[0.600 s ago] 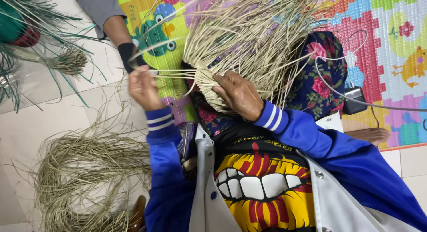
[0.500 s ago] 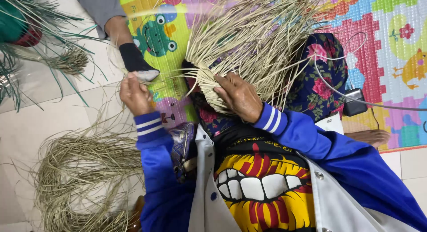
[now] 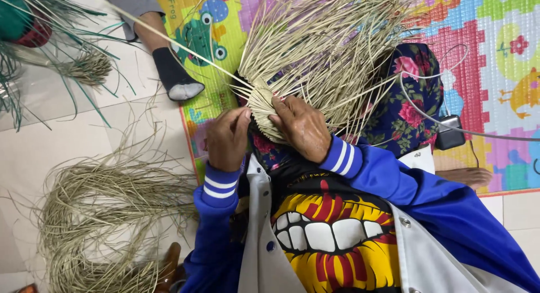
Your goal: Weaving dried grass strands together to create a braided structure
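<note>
Our left hand [image 3: 228, 138], which a moment ago was drawn out toward the left of the frame pulling a strand, is now back against the woven piece [image 3: 264, 110] at centre, fingers curled shut on a strand at its edge; the pull looks finished. Our right hand [image 3: 301, 127] clamps the tight, ribbed woven base, where stiff pale straws [image 3: 326, 40] fan upward. A loose, dry, wiry bundle [image 3: 107, 214] lies on the tiled floor [image 3: 56, 141] at lower left, beside the bright foam mat [image 3: 484, 73]
</note>
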